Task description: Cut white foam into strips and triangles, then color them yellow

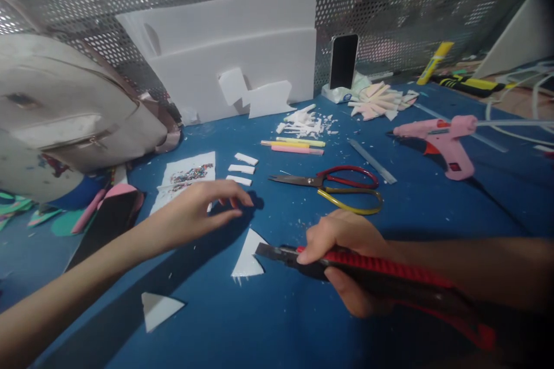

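Red-and-black plastic utility knife [389,274] is being clamped in right hand's fingers [331,230]; left hand [203,204] is hovering, fingers apart. Notched white triangular piece [247,259] is apparently being cut, needing steadying.

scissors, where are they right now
In the head view, the scissors lie on the blue table just right of centre, between the coloured pens and the right hand holding the cutter.
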A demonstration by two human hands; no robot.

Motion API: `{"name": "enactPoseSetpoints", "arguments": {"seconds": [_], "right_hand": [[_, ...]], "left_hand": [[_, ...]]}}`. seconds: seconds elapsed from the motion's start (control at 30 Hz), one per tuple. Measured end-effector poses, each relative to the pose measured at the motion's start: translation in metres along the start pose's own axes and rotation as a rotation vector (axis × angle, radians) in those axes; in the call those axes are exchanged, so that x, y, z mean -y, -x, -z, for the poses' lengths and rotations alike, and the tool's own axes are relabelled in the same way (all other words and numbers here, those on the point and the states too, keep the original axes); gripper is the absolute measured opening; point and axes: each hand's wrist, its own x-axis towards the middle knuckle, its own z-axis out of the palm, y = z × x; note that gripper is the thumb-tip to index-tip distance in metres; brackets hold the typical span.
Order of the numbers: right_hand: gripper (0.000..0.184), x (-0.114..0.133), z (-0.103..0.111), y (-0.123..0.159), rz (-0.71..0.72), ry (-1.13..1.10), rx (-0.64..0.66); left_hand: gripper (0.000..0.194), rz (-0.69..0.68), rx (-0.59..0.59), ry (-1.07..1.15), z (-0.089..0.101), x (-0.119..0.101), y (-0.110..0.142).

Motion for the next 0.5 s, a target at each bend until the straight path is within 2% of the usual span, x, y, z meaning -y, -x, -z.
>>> {"name": "enactPoseSetpoints", "arguments": {"seconds": [0.1,0.2,0.3,0.5], "right_hand": [[0.023,0.005,0.001,-0.001,-0.020,0.085,0.012],[0.018,0.007,0.001,-0.001,-0.042,0.132,-0.019],[0.017,0.008,0.001,-0.002,-0.029,0.145,-0.048],[0.018,0.009,0.003,-0.007,-0.014,0.147,-0.041]], "left_hand": [[0.030,0.025,0.137,0.141,-0.010,-0.006,0.018],[0.038,0.048,0.194,0.205,-0.018,-0.012,0.021],[0.035,0.077,0.213,0.235,-0.020,-0.014,0.018],[0.017,0.198,0.239,0.396,-0.007,-0.009,0.016]]}}
